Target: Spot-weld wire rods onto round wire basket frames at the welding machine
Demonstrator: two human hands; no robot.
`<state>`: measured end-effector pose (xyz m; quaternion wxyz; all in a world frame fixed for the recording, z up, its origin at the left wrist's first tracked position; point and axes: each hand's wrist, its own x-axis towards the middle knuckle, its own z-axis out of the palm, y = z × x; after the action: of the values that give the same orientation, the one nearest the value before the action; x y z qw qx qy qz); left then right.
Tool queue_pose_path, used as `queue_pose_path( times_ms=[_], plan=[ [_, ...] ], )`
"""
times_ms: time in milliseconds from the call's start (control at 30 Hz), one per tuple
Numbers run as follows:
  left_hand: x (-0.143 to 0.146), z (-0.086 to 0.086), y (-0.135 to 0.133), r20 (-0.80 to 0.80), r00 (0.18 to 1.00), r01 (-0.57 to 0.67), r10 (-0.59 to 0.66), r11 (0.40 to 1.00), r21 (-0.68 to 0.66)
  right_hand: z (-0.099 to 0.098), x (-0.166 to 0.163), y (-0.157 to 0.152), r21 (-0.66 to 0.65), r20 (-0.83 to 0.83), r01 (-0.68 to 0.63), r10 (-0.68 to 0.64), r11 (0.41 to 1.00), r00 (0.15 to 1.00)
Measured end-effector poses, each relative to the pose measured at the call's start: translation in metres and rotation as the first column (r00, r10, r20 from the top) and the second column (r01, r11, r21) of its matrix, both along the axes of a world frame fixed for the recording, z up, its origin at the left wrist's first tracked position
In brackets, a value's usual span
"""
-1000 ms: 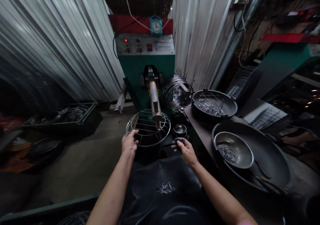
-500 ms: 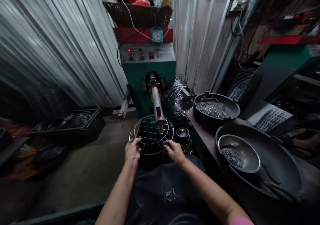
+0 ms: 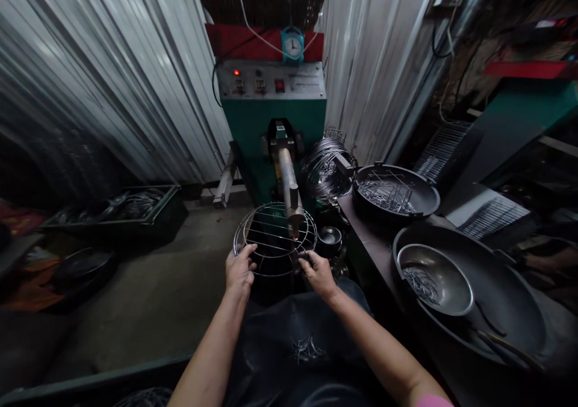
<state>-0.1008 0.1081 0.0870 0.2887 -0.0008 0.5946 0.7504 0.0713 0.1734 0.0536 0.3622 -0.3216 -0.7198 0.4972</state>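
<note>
A round wire rack [image 3: 266,231] lies flat under the metal arm [image 3: 289,187] of a green machine [image 3: 273,118]. My left hand [image 3: 239,270] grips the rack's near left rim with curled fingers. My right hand [image 3: 317,271] is closed at the rack's near right rim, pinching what looks like a small bent wire piece against it, just below the arm's tip. A few bent wire pieces [image 3: 307,348] rest on the dark apron over my lap.
On the bench to the right stand a steel bowl of wire pieces [image 3: 433,277] inside a large dark pan [image 3: 506,292], and a second pan of wire pieces [image 3: 392,193]. A wire coil [image 3: 323,166] and a small cup [image 3: 329,236] sit beside the machine. Crates [image 3: 121,208] stand on the floor at left.
My right hand moved left from beside the small cup to the rack's right rim. The rack stayed under the arm with my left hand on it.
</note>
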Motion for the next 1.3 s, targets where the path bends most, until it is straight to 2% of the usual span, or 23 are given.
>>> queue_pose_path(
  times_ms=[233,467,633,900,1000,1067,1200,1300],
  plan=[
    [0.004,0.002,-0.004,-0.010,1.000,-0.019,0.019,0.999,-0.030,0.006,0.005,-0.001,0.013,-0.017,-0.014,0.014,1.000,1.000],
    [0.000,0.002,0.011,0.059,0.997,-0.042,0.043,0.999,-0.018,0.004,-0.002,0.013,0.004,-0.038,-0.013,0.013,1.000,0.999],
    [-0.006,0.002,0.021,0.064,0.995,-0.074,0.078,0.995,-0.063,0.004,-0.008,0.024,0.005,-0.051,-0.010,0.010,1.000,0.999],
    [-0.007,-0.005,0.023,0.106,0.987,-0.108,0.121,0.986,-0.123,0.009,-0.010,0.025,-0.076,-0.090,-0.024,0.018,0.997,0.996],
    [-0.003,-0.004,0.017,0.134,0.985,-0.097,0.108,0.992,-0.084,0.005,0.012,0.024,-0.141,-0.121,0.047,-0.065,0.989,0.991],
    [-0.001,-0.004,0.014,0.136,0.985,-0.102,0.110,0.993,-0.064,-0.004,0.036,0.023,-0.198,-0.078,0.111,-0.128,0.974,0.989],
    [0.002,-0.002,0.013,0.107,0.984,-0.136,0.144,0.987,-0.079,-0.036,0.090,0.016,-0.343,0.124,0.148,-0.111,0.928,0.986],
    [0.008,-0.003,0.013,0.061,0.983,-0.166,0.176,0.977,-0.132,-0.060,0.118,0.004,-0.339,0.230,0.173,-0.097,0.925,0.968]
  ],
)
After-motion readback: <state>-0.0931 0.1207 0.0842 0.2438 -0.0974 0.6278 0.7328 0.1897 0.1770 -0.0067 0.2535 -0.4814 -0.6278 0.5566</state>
